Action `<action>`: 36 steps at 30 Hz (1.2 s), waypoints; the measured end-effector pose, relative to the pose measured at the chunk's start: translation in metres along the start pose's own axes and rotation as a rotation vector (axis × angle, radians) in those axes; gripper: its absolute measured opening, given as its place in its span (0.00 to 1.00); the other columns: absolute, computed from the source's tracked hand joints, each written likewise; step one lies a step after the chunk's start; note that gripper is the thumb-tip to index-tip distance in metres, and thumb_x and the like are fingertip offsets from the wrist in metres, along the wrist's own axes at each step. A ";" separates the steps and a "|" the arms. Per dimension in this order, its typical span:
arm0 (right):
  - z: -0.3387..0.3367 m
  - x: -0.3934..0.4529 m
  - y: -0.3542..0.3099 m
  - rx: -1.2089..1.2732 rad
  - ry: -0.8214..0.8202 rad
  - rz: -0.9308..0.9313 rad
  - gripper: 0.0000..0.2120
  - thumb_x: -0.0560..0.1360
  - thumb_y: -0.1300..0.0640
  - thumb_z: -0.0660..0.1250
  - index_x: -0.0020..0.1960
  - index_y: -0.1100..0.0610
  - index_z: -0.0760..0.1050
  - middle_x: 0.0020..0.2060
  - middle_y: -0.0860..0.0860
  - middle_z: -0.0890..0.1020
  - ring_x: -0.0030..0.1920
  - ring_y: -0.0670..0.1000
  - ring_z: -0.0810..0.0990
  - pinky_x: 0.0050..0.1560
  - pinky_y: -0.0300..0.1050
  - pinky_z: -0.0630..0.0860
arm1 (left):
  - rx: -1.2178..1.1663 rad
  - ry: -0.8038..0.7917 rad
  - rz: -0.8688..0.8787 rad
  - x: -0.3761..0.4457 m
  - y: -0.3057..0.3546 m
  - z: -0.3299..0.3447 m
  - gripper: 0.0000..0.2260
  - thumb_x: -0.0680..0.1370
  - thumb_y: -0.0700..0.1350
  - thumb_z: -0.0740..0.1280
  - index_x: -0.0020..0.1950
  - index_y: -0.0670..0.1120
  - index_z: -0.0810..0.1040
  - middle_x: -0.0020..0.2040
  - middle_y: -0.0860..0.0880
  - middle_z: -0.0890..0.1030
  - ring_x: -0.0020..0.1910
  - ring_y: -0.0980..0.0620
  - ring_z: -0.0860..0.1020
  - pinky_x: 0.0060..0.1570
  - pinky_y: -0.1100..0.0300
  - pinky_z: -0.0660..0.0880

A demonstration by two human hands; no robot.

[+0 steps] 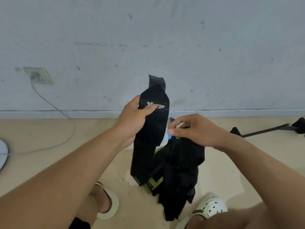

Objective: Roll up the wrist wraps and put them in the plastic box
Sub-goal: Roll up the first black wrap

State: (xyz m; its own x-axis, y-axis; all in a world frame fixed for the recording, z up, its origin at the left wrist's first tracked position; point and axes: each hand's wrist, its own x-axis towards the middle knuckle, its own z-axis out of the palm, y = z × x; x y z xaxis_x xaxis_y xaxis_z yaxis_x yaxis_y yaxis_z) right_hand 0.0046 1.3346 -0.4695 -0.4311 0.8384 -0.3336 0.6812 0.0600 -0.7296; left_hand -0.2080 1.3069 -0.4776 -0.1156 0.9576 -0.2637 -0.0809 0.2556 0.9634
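Observation:
My left hand (132, 119) grips a long black wrist wrap (151, 129) with a pale logo near its top; the strip hangs unrolled down to a labelled end. My right hand (189, 128) pinches the top of a second bundle of black wraps (179, 166), which droops toward the floor with a green-and-black strip at its lower left. Both hands are held in the air in front of the wall. A bit of blue and white shows between the two wraps. No plastic box is visible.
A beige floor (49, 171) meets a grey wall. A wall socket (38, 75) feeds a grey cable (66, 129) running left to a white object (2, 152). A black stand leg (267, 129) lies at the right. My sandalled feet (211, 207) are below.

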 end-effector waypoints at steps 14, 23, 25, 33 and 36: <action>-0.002 -0.003 -0.009 0.609 0.307 -0.228 0.12 0.83 0.59 0.67 0.63 0.48 0.80 0.45 0.58 0.83 0.45 0.52 0.82 0.50 0.49 0.80 | 0.148 0.087 -0.036 0.000 -0.021 0.007 0.09 0.86 0.47 0.63 0.61 0.59 0.81 0.54 0.55 0.86 0.58 0.50 0.83 0.61 0.50 0.80; 0.009 0.004 -0.007 0.578 0.400 0.010 0.13 0.79 0.61 0.73 0.60 0.50 0.75 0.46 0.48 0.88 0.42 0.49 0.88 0.42 0.49 0.84 | -0.157 -0.041 -0.202 -0.012 -0.005 0.017 0.13 0.83 0.57 0.66 0.61 0.52 0.85 0.51 0.53 0.88 0.56 0.48 0.86 0.59 0.49 0.81; 0.009 0.007 -0.005 0.546 0.393 0.022 0.12 0.78 0.59 0.75 0.58 0.52 0.76 0.45 0.49 0.88 0.42 0.51 0.88 0.44 0.54 0.86 | -0.087 -0.007 -0.126 -0.012 -0.008 0.017 0.11 0.81 0.52 0.72 0.62 0.51 0.84 0.53 0.53 0.88 0.55 0.50 0.86 0.56 0.53 0.82; 0.009 0.023 0.034 0.314 -0.255 0.037 0.16 0.75 0.56 0.77 0.62 0.54 0.83 0.56 0.50 0.88 0.58 0.51 0.86 0.64 0.50 0.79 | -0.161 0.197 -0.045 -0.001 -0.003 0.005 0.09 0.79 0.41 0.75 0.58 0.49 0.84 0.53 0.50 0.88 0.52 0.50 0.87 0.50 0.54 0.83; 0.010 0.034 0.060 0.143 -0.402 0.170 0.17 0.76 0.50 0.76 0.61 0.58 0.84 0.60 0.56 0.86 0.62 0.57 0.84 0.66 0.46 0.77 | -0.212 0.256 -0.005 0.008 0.002 -0.007 0.09 0.79 0.40 0.75 0.58 0.48 0.84 0.52 0.49 0.88 0.51 0.50 0.87 0.49 0.54 0.84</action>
State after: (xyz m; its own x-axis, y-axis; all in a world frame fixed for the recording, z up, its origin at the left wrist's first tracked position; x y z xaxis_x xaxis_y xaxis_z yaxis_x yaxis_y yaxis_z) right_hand 0.0249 1.3613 -0.5304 -0.5346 0.5514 -0.6404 0.6861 -0.1592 -0.7098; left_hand -0.2158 1.3139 -0.4776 -0.3575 0.8853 -0.2974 -0.2834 0.2006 0.9378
